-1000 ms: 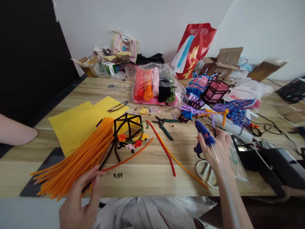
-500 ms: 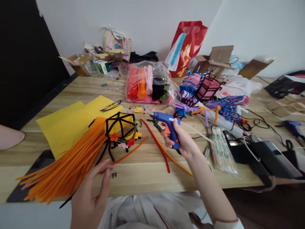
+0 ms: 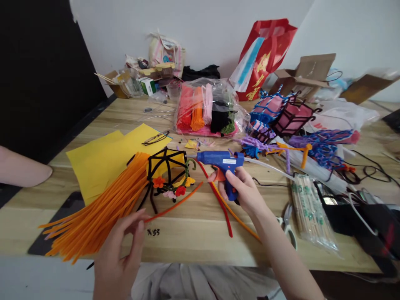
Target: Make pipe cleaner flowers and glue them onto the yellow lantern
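Note:
My right hand [image 3: 242, 187] is wrapped round the grip of a blue hot glue gun [image 3: 215, 158], with fingers by its orange trigger. A clear glue stick [image 3: 268, 167] sticks out of its back, and the nozzle points left, close to a black-framed pipe-cleaner lantern [image 3: 165, 168] with yellow panels. Small red, orange, pink and yellow flowers [image 3: 180, 191] and a green curl sit on the lantern's near side. My left hand [image 3: 120, 246] pinches the lower end of an orange-red pipe cleaner [image 3: 176, 203], which slants up to the right across the table.
A big bundle of orange pipe cleaners [image 3: 103, 212] and yellow sheets [image 3: 93, 160] lie left. Red and yellow pipe cleaners [image 3: 223, 208], scissors [image 3: 286, 221] and bagged sticks [image 3: 312, 212] are right. Finished lanterns [image 3: 293, 116] stand behind. Another person's bare limb [image 3: 25, 166] shows at left.
My right hand has brought the glue gun left and more level, its nozzle now nearer the lantern. My left hand still pinches the pipe cleaner. The view has shifted, so the table things appear farther right.

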`<state>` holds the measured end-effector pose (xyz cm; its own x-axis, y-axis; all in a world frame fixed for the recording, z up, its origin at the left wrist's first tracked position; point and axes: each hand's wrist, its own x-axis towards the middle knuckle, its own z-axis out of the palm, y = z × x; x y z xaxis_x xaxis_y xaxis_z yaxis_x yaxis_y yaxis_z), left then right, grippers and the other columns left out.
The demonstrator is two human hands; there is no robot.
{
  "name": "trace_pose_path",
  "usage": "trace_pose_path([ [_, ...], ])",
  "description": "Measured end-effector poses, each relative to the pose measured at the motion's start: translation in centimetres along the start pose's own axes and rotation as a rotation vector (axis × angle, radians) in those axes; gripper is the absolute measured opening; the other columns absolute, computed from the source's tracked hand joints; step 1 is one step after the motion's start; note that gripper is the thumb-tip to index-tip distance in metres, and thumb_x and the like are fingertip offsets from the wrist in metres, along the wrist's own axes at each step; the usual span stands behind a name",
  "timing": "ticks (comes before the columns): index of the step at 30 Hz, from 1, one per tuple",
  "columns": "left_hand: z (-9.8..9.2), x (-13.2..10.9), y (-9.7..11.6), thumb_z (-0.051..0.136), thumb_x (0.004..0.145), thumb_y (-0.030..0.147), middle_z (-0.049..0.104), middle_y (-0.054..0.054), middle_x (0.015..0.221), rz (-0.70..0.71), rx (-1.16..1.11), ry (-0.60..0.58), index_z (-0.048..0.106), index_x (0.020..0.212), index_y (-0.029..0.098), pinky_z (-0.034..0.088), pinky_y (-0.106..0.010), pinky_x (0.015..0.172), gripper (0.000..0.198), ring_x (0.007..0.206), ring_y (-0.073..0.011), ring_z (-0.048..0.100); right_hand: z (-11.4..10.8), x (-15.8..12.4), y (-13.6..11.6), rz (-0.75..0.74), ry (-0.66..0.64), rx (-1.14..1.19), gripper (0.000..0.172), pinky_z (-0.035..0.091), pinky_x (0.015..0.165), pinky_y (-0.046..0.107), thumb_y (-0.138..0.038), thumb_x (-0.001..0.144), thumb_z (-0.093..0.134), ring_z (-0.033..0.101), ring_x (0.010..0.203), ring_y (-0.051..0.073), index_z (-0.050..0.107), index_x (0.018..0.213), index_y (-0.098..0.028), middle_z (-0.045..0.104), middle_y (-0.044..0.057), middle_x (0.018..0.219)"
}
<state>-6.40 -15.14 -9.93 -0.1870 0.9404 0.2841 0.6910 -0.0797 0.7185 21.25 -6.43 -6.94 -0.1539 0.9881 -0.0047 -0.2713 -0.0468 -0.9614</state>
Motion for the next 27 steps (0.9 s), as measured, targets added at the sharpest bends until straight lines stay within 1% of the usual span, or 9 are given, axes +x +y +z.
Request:
trace_pose_path([
  [3, 0.7, 1.8, 1.0, 0.054, 0.096, 0.034, 0.069, -0.006, 0.114, 0.130, 0.022, 0.023, 0.066, 0.115, 0.025, 0.058, -0.031, 0.082, 0.024, 0.091, -0.0186, 0.070, 0.1, -0.6, 0.2, -0.030, 0.006, 0.001, 0.037, 0.038, 0.042, 0.026, -0.057, 0.083, 0.070, 0.051, 0.042, 0.010, 0.062, 0.094, -0.022, 0.071, 0.003, 0.078],
  [5, 1.3, 3.3, 1.9, 0.054, 0.097, 0.032, 0.066, -0.007, 0.121, 0.200, 0.053, -0.034, 0.062, 0.125, 0.026, 0.059, -0.028, 0.076, 0.030, 0.086, -0.0163, 0.070, 0.2, -0.9, 0.6, -0.020, 0.017, -0.008, 0.038, 0.039, 0.041, 0.027, -0.057, 0.081, 0.072, 0.049, 0.041, 0.010, 0.063, 0.087, -0.021, 0.070, 0.004, 0.077],
  [8, 2.2, 5.2, 3.0, 0.048, 0.100, 0.031, 0.063, -0.006, 0.133, 0.279, 0.141, -0.129, 0.061, 0.132, 0.030, 0.059, -0.028, 0.079, 0.035, 0.105, -0.0204, 0.070, 0.4, -1.2, 1.8, -0.019, 0.057, -0.012, 0.039, 0.038, 0.039, 0.027, -0.059, 0.080, 0.072, 0.046, 0.038, 0.009, 0.062, 0.084, -0.021, 0.069, 0.004, 0.075],
  [10, 2.7, 6.2, 3.5, 0.046, 0.099, 0.029, 0.063, -0.006, 0.134, 0.271, 0.251, -0.170, 0.064, 0.129, 0.030, 0.058, -0.030, 0.079, 0.035, 0.107, -0.0227, 0.069, 0.4, -1.2, 2.8, -0.031, 0.087, -0.008, 0.038, 0.035, 0.038, 0.026, -0.059, 0.083, 0.068, 0.042, 0.037, 0.009, 0.061, 0.083, -0.022, 0.065, 0.001, 0.068],
  [12, 3.2, 7.0, 3.9, 0.047, 0.098, 0.026, 0.065, -0.006, 0.131, 0.228, 0.336, -0.241, 0.067, 0.124, 0.029, 0.057, -0.031, 0.075, 0.033, 0.098, -0.0221, 0.072, 0.5, -1.0, 3.9, -0.041, 0.127, -0.015, 0.039, 0.034, 0.038, 0.026, -0.060, 0.085, 0.065, 0.040, 0.036, 0.009, 0.060, 0.081, -0.022, 0.059, -0.001, 0.060],
  [15, 3.9, 8.0, 4.7, 0.050, 0.096, 0.022, 0.070, -0.006, 0.120, 0.184, 0.380, -0.345, 0.069, 0.120, 0.026, 0.055, -0.030, 0.072, 0.031, 0.088, -0.0217, 0.073, 0.7, -0.6, 5.5, -0.070, 0.265, -0.038, 0.041, 0.034, 0.039, 0.026, -0.062, 0.083, 0.066, 0.040, 0.037, 0.009, 0.059, 0.076, -0.022, 0.060, -0.001, 0.059],
  [20, 5.3, 8.9, 6.2, 0.060, 0.093, 0.025, 0.075, -0.007, 0.104, 0.111, 0.469, -0.365, 0.071, 0.105, 0.023, 0.051, -0.032, 0.068, 0.016, 0.086, -0.0261, 0.072, 1.0, -0.5, 7.4, -0.083, 0.422, -0.064, 0.035, 0.032, 0.038, 0.026, -0.051, 0.077, 0.076, 0.039, 0.039, 0.008, 0.059, 0.073, -0.021, 0.061, -0.001, 0.062],
  [23, 5.8, 9.0, 6.5, 0.061, 0.094, 0.029, 0.076, -0.007, 0.097, 0.068, 0.514, -0.365, 0.070, 0.095, 0.022, 0.047, -0.032, 0.064, 0.011, 0.082, -0.0265, 0.072, 0.9, -0.5, 7.8, -0.067, 0.446, -0.103, 0.030, 0.044, 0.049, 0.028, -0.043, 0.074, 0.081, 0.049, 0.050, 0.012, 0.059, 0.074, -0.022, 0.060, -0.002, 0.066],
  [27, 5.9, 8.8, 6.0, 0.058, 0.096, 0.027, 0.076, -0.005, 0.093, 0.141, 0.424, -0.284, 0.067, 0.093, 0.021, 0.045, -0.030, 0.065, 0.011, 0.081, -0.0230, 0.071, 1.1, -0.5, 7.6, -0.066, 0.455, -0.158, 0.030, 0.054, 0.081, 0.038, -0.043, 0.075, 0.080, 0.063, 0.079, 0.020, 0.057, 0.072, -0.024, 0.065, 0.002, 0.081],
])
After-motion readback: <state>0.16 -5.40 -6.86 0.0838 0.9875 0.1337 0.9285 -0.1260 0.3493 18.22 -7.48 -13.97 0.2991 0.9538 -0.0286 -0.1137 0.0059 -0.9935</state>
